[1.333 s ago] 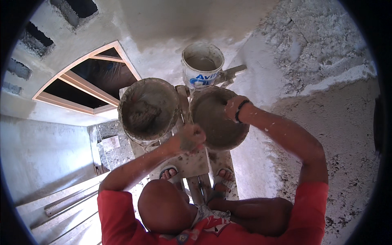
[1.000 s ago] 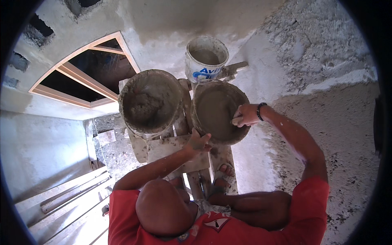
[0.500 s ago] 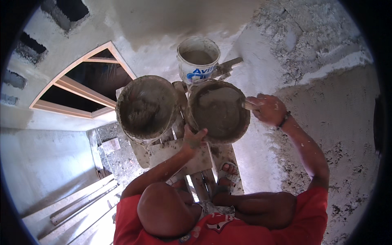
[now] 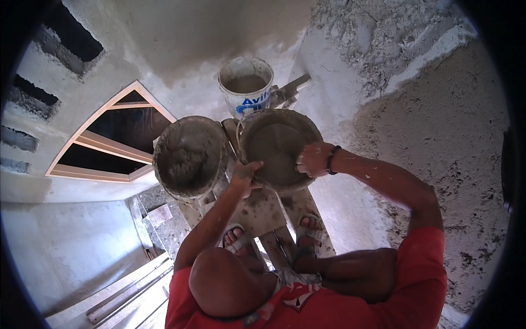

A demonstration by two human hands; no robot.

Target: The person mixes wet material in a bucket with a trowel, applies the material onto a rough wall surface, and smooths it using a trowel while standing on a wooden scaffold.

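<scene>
My left hand [image 4: 244, 175] grips the near-left rim of a round mortar-caked bucket [image 4: 281, 114], thumb over the edge. Inside it is wet grey-brown mortar [image 4: 271, 151]. Over the right side of this bucket my right hand [image 4: 316, 159] is closed in a fist, knuckles low over the mortar. The wooden-handled tool it held a moment earlier is hidden by the hand and mortar, so its working end cannot be made out. To the left stands a second caked bucket [image 4: 192, 122], with a thick lump of mortar in it.
A white bucket [image 4: 233, 101] stands behind, beside a wooden piece [image 4: 296, 86]. The buckets and my feet are on planks [image 4: 263, 214]. A wooden-framed opening [image 4: 82, 123] is at left; a rough, partly plastered wall [image 4: 422, 142] rises at right. Long boards [image 4: 118, 293] lie lower left.
My right hand has moved left and down into the bucket, and the tool's handle has gone from sight. My left hand still holds the rim. The whole view has shifted slightly.
</scene>
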